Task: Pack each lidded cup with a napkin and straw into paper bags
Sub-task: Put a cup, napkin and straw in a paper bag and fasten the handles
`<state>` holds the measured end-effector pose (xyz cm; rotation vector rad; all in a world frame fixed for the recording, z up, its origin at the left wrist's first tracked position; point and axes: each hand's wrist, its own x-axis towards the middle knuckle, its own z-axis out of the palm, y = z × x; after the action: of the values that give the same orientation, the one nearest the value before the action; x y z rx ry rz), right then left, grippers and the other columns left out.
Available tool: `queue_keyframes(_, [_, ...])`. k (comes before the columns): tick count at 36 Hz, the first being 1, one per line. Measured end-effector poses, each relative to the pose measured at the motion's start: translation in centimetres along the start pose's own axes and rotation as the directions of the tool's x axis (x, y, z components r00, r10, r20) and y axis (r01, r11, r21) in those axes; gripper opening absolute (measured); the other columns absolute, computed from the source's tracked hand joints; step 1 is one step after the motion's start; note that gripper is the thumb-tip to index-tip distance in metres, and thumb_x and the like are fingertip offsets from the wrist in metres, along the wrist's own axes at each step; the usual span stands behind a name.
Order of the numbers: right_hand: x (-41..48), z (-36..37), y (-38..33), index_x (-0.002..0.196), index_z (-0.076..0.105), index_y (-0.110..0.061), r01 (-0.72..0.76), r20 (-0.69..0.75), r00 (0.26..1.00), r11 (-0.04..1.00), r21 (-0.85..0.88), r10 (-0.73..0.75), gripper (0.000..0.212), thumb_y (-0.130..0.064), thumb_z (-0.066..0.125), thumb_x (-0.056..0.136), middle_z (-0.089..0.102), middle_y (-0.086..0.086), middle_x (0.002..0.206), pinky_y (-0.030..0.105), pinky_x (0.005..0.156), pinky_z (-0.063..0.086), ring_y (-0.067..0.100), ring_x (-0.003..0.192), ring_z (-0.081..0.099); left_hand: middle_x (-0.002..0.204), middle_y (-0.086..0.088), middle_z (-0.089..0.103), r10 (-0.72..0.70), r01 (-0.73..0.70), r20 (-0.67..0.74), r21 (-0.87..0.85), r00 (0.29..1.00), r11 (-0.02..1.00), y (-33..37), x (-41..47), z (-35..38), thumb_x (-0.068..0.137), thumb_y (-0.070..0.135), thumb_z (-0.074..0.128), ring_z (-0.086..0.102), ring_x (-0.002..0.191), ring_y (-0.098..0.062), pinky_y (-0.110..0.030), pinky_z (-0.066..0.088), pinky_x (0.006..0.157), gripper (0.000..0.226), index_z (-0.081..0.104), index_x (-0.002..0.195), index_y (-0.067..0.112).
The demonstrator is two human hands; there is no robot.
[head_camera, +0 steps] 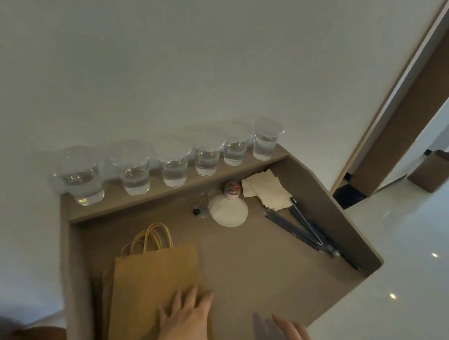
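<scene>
Several clear lidded cups [174, 165] holding water stand in a row on the raised back ledge of a brown desk [255, 263]. A stack of flat brown paper bags [152, 282] with string handles lies on the desk at the left. My left hand [189, 320] rests flat on the top bag's lower right part, fingers spread. My right hand [296, 336] hovers open above the desk's front edge, holding nothing. White napkins [267, 190] lie at the back right. Dark wrapped straws [304, 230] lie along the right wall of the desk.
A pile of round white lids or coasters [229, 211], a small jar of coloured clips [232, 189] and a small clear item with a black cap [198, 210] sit near the back. White wall behind; glossy floor and a cardboard box [434, 170] lie to the right.
</scene>
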<state>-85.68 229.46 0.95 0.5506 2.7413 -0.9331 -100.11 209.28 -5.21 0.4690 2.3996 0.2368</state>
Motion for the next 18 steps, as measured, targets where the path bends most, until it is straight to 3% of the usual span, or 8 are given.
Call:
queue_keyframes(2, [2.0, 0.3, -0.1, 0.163, 0.028, -0.023, -0.005, 0.028, 1.000, 1.000, 0.001, 0.005, 0.083, -0.032, 0.076, 0.096, 0.052, -0.006, 0.143, 0.005, 0.104, 0.037, 0.006, 0.123, 0.056, 0.175, 0.006, -0.012, -0.004, 0.005, 0.034, -0.023, 0.999, 1.000, -0.2, 0.4, 0.1, 0.059, 0.076, 0.075, -0.013, 0.160, -0.037, -0.073, -0.001, 0.119, 0.130, -0.001, 0.161, 0.048])
queue_keyframes(5, [5.4, -0.8, -0.7, 0.163, 0.014, -0.043, 0.023, 0.102, 0.995, 0.999, -0.049, -0.018, 0.079, -0.050, 0.063, 0.101, 0.040, -0.018, 0.154, -0.001, 0.101, 0.031, -0.004, 0.131, 0.053, 0.175, 0.006, -0.016, -0.016, 0.016, 0.042, 0.001, 0.999, 1.000, -0.1, 0.2, 0.4, 0.081, 0.051, 0.066, -0.016, 0.160, -0.037, -0.074, -0.004, 0.119, 0.102, 0.000, 0.159, 0.053])
queue_keyframes(8, [8.6, -0.3, -1.1, 0.158, 0.022, -0.053, 0.125, 0.166, 0.980, 0.986, -0.108, -0.106, 0.067, -0.054, 0.057, 0.101, 0.038, -0.020, 0.158, 0.001, 0.100, 0.033, -0.004, 0.135, 0.053, 0.175, 0.005, -0.018, -0.009, 0.009, 0.048, -0.012, 0.999, 1.000, 0.7, -0.7, -0.2, 0.093, 0.046, 0.057, -0.017, 0.160, -0.035, -0.068, -0.005, 0.123, 0.087, 0.004, 0.163, 0.047])
queue_keyframes(11, [12.0, 1.4, -0.5, 0.156, 0.027, -0.059, 0.235, 0.236, 0.953, 0.953, -0.190, -0.188, 0.065, -0.066, 0.053, 0.097, 0.037, -0.020, 0.162, 0.009, 0.107, 0.036, -0.002, 0.143, 0.048, 0.176, 0.005, -0.005, -0.004, 0.009, 0.037, -0.114, 0.999, 0.993, 1.5, -2.2, -2.2, 0.099, 0.042, 0.060, -0.005, 0.163, -0.027, -0.055, 0.004, 0.130, 0.082, 0.013, 0.166, 0.036])
queue_keyframes(13, [14.4, 1.9, 0.3, 0.160, 0.028, -0.052, 0.334, 0.368, 0.898, 0.919, -0.209, -0.243, 0.067, -0.064, 0.054, 0.099, 0.035, -0.016, 0.168, 0.012, 0.116, 0.028, 0.001, 0.153, 0.038, 0.175, 0.008, 0.012, -0.020, 0.023, 0.014, -0.255, 1.000, 0.967, 2.2, -3.9, -3.6, 0.095, 0.049, 0.065, 0.012, 0.161, -0.016, -0.036, 0.014, 0.129, 0.085, 0.019, 0.166, 0.035])
queue_keyframes(16, [17.8, 2.0, 0.8, 0.153, 0.049, -0.043, 0.377, 0.445, 0.850, 0.915, -0.140, -0.282, 0.056, -0.055, 0.062, 0.100, 0.049, -0.013, 0.160, 0.009, 0.115, 0.028, 0.002, 0.146, 0.047, 0.169, 0.017, 0.029, -0.173, 0.093, -0.187, -0.370, 0.967, 0.924, 3.4, -6.3, -4.4, 0.099, 0.047, 0.058, 0.029, 0.154, -0.002, -0.015, 0.018, 0.120, 0.072, 0.028, 0.164, 0.039])
queue_keyframes(18, [19.9, 1.7, 1.0, 0.137, 0.066, -0.038, 0.372, 0.444, 0.843, 0.926, -0.071, -0.304, 0.039, -0.051, 0.065, 0.100, 0.066, -0.011, 0.141, 0.011, 0.110, 0.038, 0.002, 0.129, 0.061, 0.160, 0.019, 0.045, -0.249, 0.090, -0.388, -0.383, 0.887, 0.919, 4.4, -7.1, -4.4, 0.103, 0.039, 0.055, 0.039, 0.147, 0.002, -0.007, 0.020, 0.116, 0.055, 0.044, 0.157, 0.039])
